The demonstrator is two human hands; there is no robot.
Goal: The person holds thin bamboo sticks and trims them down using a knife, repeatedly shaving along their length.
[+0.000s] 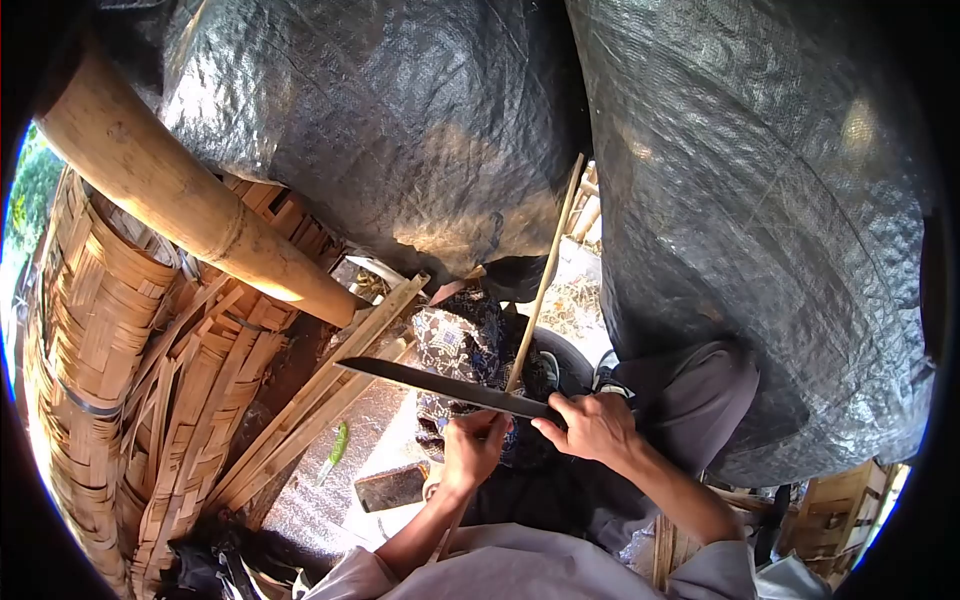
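Observation:
My right hand (pixel 595 425) is closed round the grip end of a long dark-bladed machete (pixel 430 380), its blade pointing left. A thin bamboo strip (pixel 545 275) runs from the upper middle down to the blade and passes behind it. Just under the blade, my left hand (pixel 473 447) is closed on the strip, whose lower end shows below near my shirt. Both hands are close together above my lap. Beyond them lies a patterned cloth (pixel 450 340). How deep the blade sits in the strip is too small to tell.
Large dark tarpaulin bundles (pixel 760 220) rise ahead and right. A thick bamboo pole (pixel 190 200) slants in from upper left, above woven bamboo rolls (pixel 100 310). Split bamboo lengths (pixel 310 400) lean left of my hands. A small green-handled tool (pixel 336 450) lies on the ground.

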